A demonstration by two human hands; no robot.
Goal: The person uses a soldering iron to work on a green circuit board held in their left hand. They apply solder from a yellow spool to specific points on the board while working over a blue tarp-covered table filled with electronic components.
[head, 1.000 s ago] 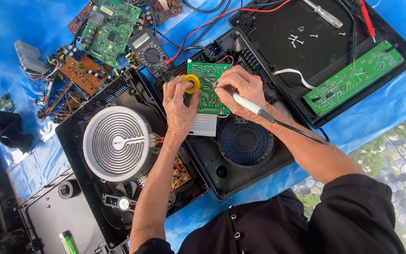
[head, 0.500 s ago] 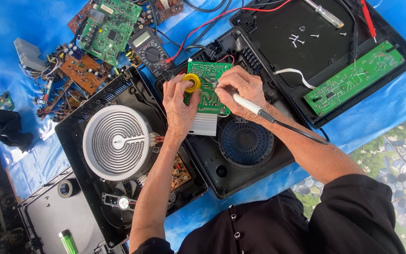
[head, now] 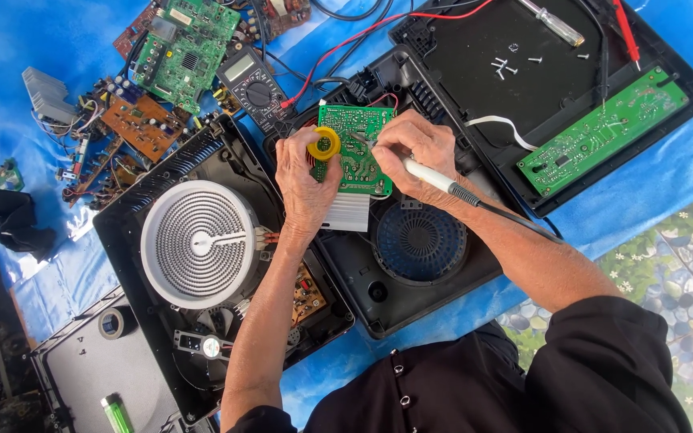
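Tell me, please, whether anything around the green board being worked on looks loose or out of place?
A few small screws lie loose on the upturned black cover, free to roll off. Spare circuit boards sit in a jumbled heap on the blue sheet.

1. We see a green circuit board (head: 357, 149) beside a yellow solder spool (head: 324, 144)
2. We note a white, grey-gripped soldering iron (head: 435, 180)
3. A white spiral-patterned heating coil (head: 199, 244) sits in black casing (head: 126, 232)
4. Blue tarp (head: 2, 40) lies beneath
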